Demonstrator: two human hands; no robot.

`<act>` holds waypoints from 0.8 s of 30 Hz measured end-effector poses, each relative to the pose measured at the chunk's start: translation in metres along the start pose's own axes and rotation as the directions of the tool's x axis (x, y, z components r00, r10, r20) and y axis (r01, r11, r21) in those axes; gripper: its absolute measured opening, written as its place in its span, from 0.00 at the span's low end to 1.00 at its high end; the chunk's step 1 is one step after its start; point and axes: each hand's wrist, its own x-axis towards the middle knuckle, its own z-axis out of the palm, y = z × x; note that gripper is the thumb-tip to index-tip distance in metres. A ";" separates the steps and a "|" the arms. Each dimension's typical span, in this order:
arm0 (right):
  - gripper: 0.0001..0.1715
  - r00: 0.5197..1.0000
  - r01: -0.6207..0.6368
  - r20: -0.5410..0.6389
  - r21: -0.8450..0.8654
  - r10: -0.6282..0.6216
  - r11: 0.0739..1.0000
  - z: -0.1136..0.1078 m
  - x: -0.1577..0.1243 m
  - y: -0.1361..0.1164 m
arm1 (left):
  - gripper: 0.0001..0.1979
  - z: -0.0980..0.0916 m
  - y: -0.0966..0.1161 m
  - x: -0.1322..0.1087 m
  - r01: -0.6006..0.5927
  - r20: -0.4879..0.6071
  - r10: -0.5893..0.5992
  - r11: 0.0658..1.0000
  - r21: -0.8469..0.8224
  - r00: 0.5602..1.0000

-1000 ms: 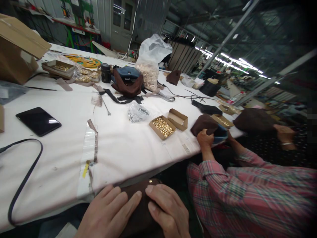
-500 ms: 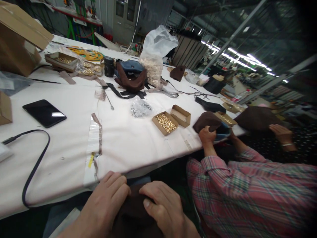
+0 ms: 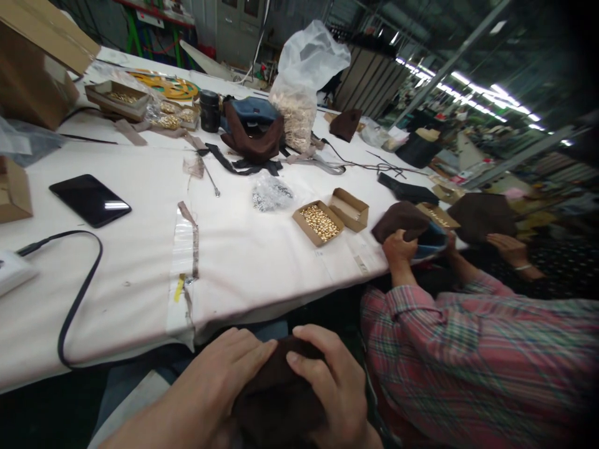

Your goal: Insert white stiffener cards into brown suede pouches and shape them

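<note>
A dark brown fabric piece [image 3: 281, 399], perhaps a bag or pouch, is held low in front of me, below the table's near edge. My left hand [image 3: 219, 374] grips its left side, fingers bent over the top. From the right, my right hand [image 3: 330, 380] has its thumb and fingers closed on the upper edge. The lower part of the fabric is dark, and its exact shape cannot be made out.
On the white-covered table [image 3: 243, 268] lie a phone [image 3: 90, 199], a box of gold metal pieces [image 3: 319, 223], a bag of silver parts [image 3: 271, 193] and a brown-and-blue bag [image 3: 253, 131]. At right, a co-worker in a plaid shirt [image 3: 468, 349] handles a similar brown bag [image 3: 401, 220].
Both my hands and the brown fabric have shifted slightly right in view. My right hand's fingers have moved on the top edge. The table scene has shifted a little with the camera.
</note>
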 end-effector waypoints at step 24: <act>0.08 1.000 -0.005 -0.031 -0.002 0.005 1.000 0.001 -0.025 -0.014 | 0.13 0.019 -0.009 -0.020 -0.240 -0.173 0.355 0.850 0.469 0.919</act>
